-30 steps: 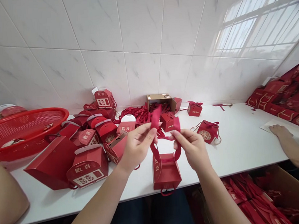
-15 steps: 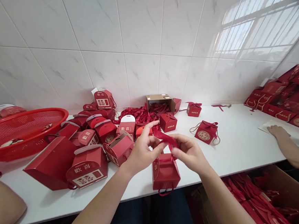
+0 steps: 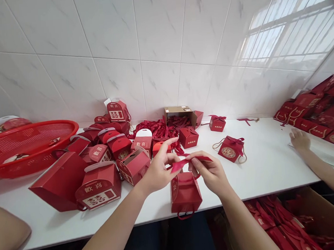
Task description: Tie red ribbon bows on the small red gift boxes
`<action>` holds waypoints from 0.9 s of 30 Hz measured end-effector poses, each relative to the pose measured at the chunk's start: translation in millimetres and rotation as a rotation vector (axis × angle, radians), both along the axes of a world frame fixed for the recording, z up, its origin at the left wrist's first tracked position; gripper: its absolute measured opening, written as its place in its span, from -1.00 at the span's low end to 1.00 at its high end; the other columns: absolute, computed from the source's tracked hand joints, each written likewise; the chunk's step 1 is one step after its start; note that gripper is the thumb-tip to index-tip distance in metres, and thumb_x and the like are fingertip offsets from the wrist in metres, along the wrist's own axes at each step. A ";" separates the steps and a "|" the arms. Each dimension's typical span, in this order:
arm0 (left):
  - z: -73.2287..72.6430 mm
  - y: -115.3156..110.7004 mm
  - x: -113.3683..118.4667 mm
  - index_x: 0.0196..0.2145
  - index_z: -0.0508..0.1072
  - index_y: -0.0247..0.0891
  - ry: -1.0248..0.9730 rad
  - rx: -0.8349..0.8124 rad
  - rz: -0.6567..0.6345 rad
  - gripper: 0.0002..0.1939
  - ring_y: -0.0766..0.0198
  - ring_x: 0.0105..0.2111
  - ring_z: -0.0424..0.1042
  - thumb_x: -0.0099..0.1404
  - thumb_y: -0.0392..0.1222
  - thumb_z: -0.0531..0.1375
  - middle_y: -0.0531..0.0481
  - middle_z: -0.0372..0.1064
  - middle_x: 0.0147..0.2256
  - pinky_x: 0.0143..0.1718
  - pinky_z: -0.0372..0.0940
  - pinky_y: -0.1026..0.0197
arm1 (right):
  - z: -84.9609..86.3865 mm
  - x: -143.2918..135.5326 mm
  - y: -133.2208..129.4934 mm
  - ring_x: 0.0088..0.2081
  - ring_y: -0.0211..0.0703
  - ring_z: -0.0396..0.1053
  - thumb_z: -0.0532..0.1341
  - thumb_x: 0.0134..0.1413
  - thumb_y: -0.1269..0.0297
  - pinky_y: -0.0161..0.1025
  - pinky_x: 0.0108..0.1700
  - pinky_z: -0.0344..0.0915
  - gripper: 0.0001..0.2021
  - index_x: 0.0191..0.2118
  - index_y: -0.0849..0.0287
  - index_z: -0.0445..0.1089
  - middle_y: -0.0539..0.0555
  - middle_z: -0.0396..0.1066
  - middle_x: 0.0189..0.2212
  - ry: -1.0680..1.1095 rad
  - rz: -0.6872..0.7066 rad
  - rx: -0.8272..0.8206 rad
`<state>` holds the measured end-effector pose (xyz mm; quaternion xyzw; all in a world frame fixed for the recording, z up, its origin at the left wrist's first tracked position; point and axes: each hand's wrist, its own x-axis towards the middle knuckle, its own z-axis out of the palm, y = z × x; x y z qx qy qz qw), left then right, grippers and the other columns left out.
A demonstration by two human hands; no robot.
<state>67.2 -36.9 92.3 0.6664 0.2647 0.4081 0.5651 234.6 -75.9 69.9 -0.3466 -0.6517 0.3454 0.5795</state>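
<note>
A red ribbon (image 3: 178,165) runs between my two hands above a small red gift box (image 3: 186,196) at the table's front edge. My left hand (image 3: 160,168) pinches the ribbon, with the index finger stretched out. The thumb and fingers of my right hand (image 3: 205,171) are closed on the ribbon's other part. The box stands upright below, a cord loop hanging from its front. Just left of my left hand is an open-topped red box (image 3: 133,166). Beyond my hands sits another closed red box (image 3: 188,137).
Several red boxes (image 3: 98,186) crowd the left side, by a red plastic basket (image 3: 65,127). A cardboard box (image 3: 177,110) spills ribbons at the wall. At right are a co-worker's hand (image 3: 300,139), stacked boxes (image 3: 327,106) and, below, a carton (image 3: 332,212) of red pieces.
The ribbon has been drawn flatter between my hands, and its right part now passes through my right fingers. The co-worker's hand at right has lifted and shifted slightly left.
</note>
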 end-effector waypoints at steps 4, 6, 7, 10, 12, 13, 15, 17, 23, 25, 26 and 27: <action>-3.8 12.5 -6.2 -0.05 0.26 -0.29 -0.215 -0.281 -0.188 -0.54 0.38 -0.49 0.30 0.04 -0.40 0.12 0.11 0.31 -0.48 -0.41 0.18 0.30 | 1.8 15.5 3.4 -0.35 -0.23 0.42 0.05 0.24 0.36 -0.27 -0.30 0.36 -0.81 -0.20 0.09 0.41 0.04 0.45 -0.38 -0.259 -0.005 0.203; -3.3 16.6 -8.4 -0.10 0.28 -0.33 -0.306 -0.380 -0.230 -0.59 0.33 -0.46 0.33 0.03 -0.37 0.09 0.07 0.33 -0.49 -0.38 0.20 0.27 | 2.9 22.9 4.9 -0.24 -0.18 0.41 0.03 0.23 0.45 -0.21 -0.22 0.37 -0.76 -0.15 0.09 0.41 0.10 0.46 -0.28 -0.419 -0.079 0.354; -2.6 17.6 -9.0 -0.10 0.28 -0.34 -0.330 -0.413 -0.246 -0.61 0.31 -0.45 0.35 0.05 -0.35 0.08 0.05 0.34 -0.48 -0.36 0.21 0.25 | 3.2 25.6 5.4 -0.19 -0.15 0.40 0.02 0.22 0.48 -0.18 -0.18 0.37 -0.73 -0.13 0.09 0.41 0.12 0.46 -0.23 -0.481 -0.120 0.420; -0.3 15.4 -7.3 -0.05 0.23 -0.33 -0.310 -0.425 -0.298 -0.56 0.23 -0.37 0.42 0.06 -0.32 0.05 -0.02 0.40 -0.41 -0.26 0.25 0.16 | 4.0 27.3 6.0 -0.07 -0.09 0.37 0.04 0.20 0.52 -0.09 -0.07 0.35 -0.69 -0.07 0.07 0.41 0.14 0.46 -0.15 -0.578 -0.220 0.544; 0.5 9.7 -4.1 0.02 0.18 -0.30 -0.241 -0.302 -0.257 -0.49 0.18 -0.30 0.43 0.06 -0.32 0.04 -0.05 0.43 -0.34 -0.17 0.25 0.09 | 4.2 23.9 4.9 -0.02 -0.07 0.36 0.07 0.18 0.51 -0.05 -0.01 0.32 -0.67 -0.02 0.04 0.41 0.13 0.45 -0.09 -0.577 -0.264 0.561; 0.1 6.1 -2.7 0.06 0.16 -0.27 -0.181 -0.187 -0.169 -0.47 0.18 -0.27 0.42 0.09 -0.31 0.04 -0.05 0.43 -0.31 -0.14 0.24 0.08 | 3.8 21.9 3.5 0.00 -0.06 0.35 0.08 0.18 0.50 -0.04 0.01 0.32 -0.66 -0.01 0.03 0.40 0.12 0.44 -0.06 -0.550 -0.296 0.554; -4.1 -1.4 -2.9 0.09 0.14 -0.21 -0.019 0.112 0.128 -0.48 0.22 -0.25 0.39 0.16 -0.27 0.08 -0.01 0.41 -0.28 -0.13 0.22 0.14 | 0.0 21.0 -1.8 -0.03 -0.06 0.38 0.09 0.18 0.47 -0.07 -0.01 0.33 -0.68 -0.01 0.03 0.41 0.12 0.45 -0.07 -0.451 -0.421 0.519; -15.9 -7.0 -10.6 0.05 0.20 -0.17 0.168 0.385 0.441 -0.55 0.28 -0.32 0.35 0.18 -0.24 0.13 0.05 0.35 -0.35 -0.19 0.21 0.22 | -11.0 29.2 -11.1 -0.13 -0.06 0.44 0.12 0.18 0.41 -0.11 -0.08 0.36 -0.74 -0.07 0.07 0.45 0.12 0.50 -0.17 -0.358 -0.617 0.434; -95.1 -9.4 -72.2 -0.26 0.31 -0.20 0.723 0.422 0.578 -0.79 0.32 -0.56 0.25 0.18 -0.38 0.00 0.15 0.10 -0.57 -0.44 0.18 0.30 | -91.1 109.8 -52.9 -0.43 0.08 0.48 0.18 0.04 0.06 -0.08 -0.33 0.39 -0.70 -0.38 0.20 0.49 0.17 0.52 -0.54 -0.396 -1.004 -0.258; -116.8 -10.3 -85.0 -0.24 0.33 -0.20 0.792 0.400 0.491 -0.77 0.26 -0.47 0.33 0.18 -0.38 -0.02 0.08 0.25 -0.48 -0.39 0.22 0.26 | -113.4 128.3 -60.3 -0.41 0.08 0.48 0.21 -0.04 0.00 -0.07 -0.35 0.41 -0.68 -0.39 0.19 0.50 0.20 0.54 -0.44 -0.427 -0.874 -0.396; -122.9 -11.2 -86.5 -0.24 0.35 -0.19 0.792 0.419 0.469 -0.78 0.21 -0.37 0.37 0.19 -0.36 -0.01 0.02 0.32 -0.38 -0.30 0.25 0.21 | -119.4 130.7 -61.0 -0.35 0.08 0.48 0.22 -0.05 -0.01 -0.06 -0.31 0.43 -0.65 -0.32 0.19 0.50 0.22 0.54 -0.34 -0.413 -0.860 -0.388; -125.7 -12.2 -84.7 -0.24 0.36 -0.19 0.775 0.446 0.468 -0.80 0.16 -0.26 0.38 0.22 -0.32 0.00 -0.03 0.35 -0.29 -0.20 0.25 0.15 | -121.5 128.3 -59.6 -0.28 0.08 0.48 0.22 -0.04 -0.01 -0.04 -0.26 0.43 -0.63 -0.24 0.20 0.48 0.23 0.51 -0.23 -0.391 -0.852 -0.349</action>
